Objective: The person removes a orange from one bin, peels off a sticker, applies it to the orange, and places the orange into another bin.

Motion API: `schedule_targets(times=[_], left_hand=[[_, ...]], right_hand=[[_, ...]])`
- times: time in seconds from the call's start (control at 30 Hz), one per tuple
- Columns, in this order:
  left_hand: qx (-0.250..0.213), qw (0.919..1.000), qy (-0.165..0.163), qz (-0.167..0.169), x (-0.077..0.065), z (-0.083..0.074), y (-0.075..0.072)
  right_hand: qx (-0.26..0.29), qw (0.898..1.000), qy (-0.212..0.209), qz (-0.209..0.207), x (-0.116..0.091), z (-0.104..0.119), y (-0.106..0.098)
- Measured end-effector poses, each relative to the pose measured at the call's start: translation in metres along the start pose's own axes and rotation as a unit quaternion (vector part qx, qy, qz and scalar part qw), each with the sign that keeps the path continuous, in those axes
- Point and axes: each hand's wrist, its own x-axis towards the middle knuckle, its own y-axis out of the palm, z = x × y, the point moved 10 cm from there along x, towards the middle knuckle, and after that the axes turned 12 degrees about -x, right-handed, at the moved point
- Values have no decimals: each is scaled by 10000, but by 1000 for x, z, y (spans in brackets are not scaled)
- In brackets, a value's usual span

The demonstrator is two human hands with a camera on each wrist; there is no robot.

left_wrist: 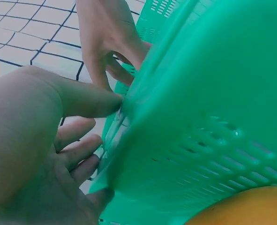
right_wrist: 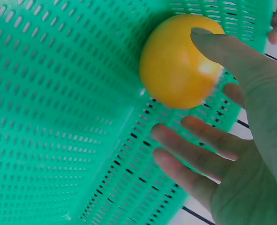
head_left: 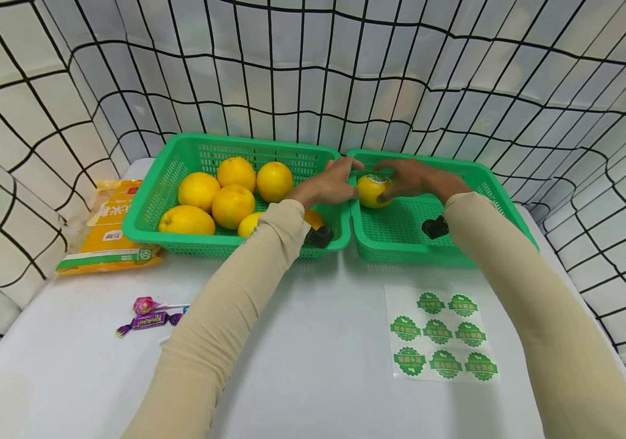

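In the right-hand green basket (head_left: 400, 255), a single orange (head_left: 370, 194) lies in the left back corner with a green sticker on top. My right hand (head_left: 412, 177) is beside it, the thumb on its skin and the other fingers loosely spread, as the right wrist view shows. My left hand (head_left: 330, 185) reaches over the right end of the left green basket (head_left: 139, 228), its fingertips right at the rim (left_wrist: 164, 56) and the fingers loosely extended. Several oranges (head_left: 233, 206) lie in that left basket, some partly hidden by my left arm.
A sheet of round green stickers (head_left: 437, 332) lies in front of the right basket. Left of the baskets is an orange-yellow food bag (head_left: 112, 228). A lollipop (head_left: 144, 305) and a purple-wrapped candy (head_left: 149, 321) lie at front left. Black netting (head_left: 302, 76) surrounds the table.
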Motion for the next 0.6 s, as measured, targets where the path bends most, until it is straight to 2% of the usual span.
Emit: schedule_targets(times=[0.1,0.17,0.33,0.43,0.6], left_hand=[[214,9995,204,-52,-9,-10,-3],[469,9977,451,-174,-20,-20,-10],[1078,9858,1127,-617,-63,-40,-27],[1381,9776,1301,-912,-93,-38,-35],[1655,9691,1247,-1340,-133,-20,-53]], right_hand=[[-165,9998,16,-149,-13,3,-10],[-277,9990,14,-356,-24,7,-20],[-318,9941,-93,-1031,-66,22,-35],[-196,9887,-118,-1482,-98,28,-31],[261,9762,-8,-2155,-138,31,-15]])
